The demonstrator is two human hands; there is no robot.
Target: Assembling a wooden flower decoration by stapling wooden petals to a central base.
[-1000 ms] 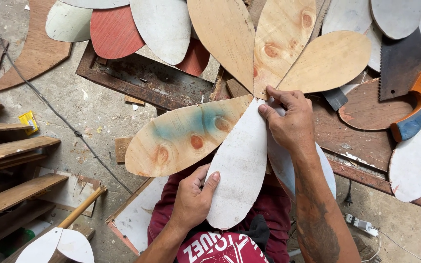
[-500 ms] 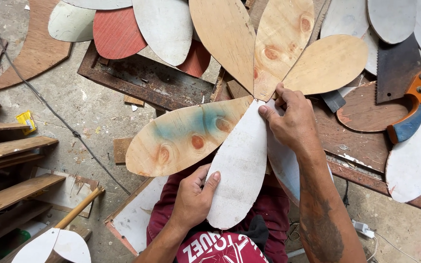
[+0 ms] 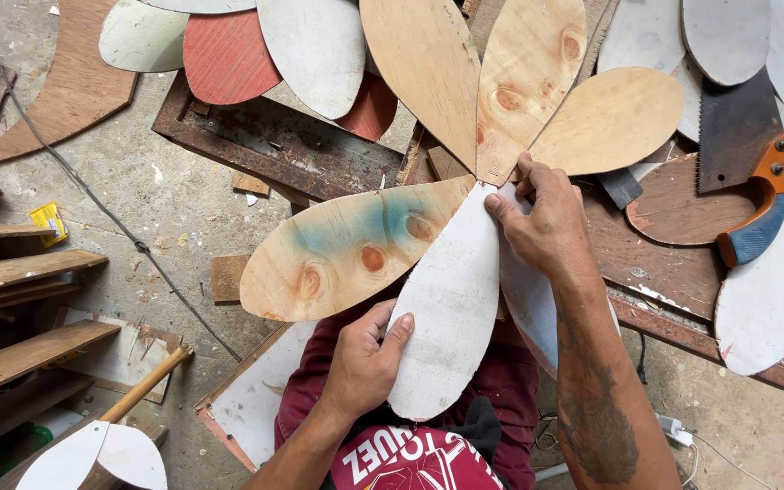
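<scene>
Head view: both hands on a white petal-shaped board, fanned with plywood petals.

White petal board (image 3: 451, 304) runs from left hand (image 3: 365, 363) up to right hand (image 3: 546, 227). Left fingers wrap its lower left edge, thumb on its face: closed on it. Right fingertips pinch its narrow top tip, where the plywood petals (image 3: 356, 249) converge. A handsaw (image 3: 750, 177) lies well apart, right of the right hand.

Rusty metal frame (image 3: 274, 145) on concrete floor (image 3: 138, 209); wooden petal cutouts (image 3: 428, 73), handsaw (image 3: 746, 172) atop; offcuts (image 3: 229, 277) on floor.
</scene>
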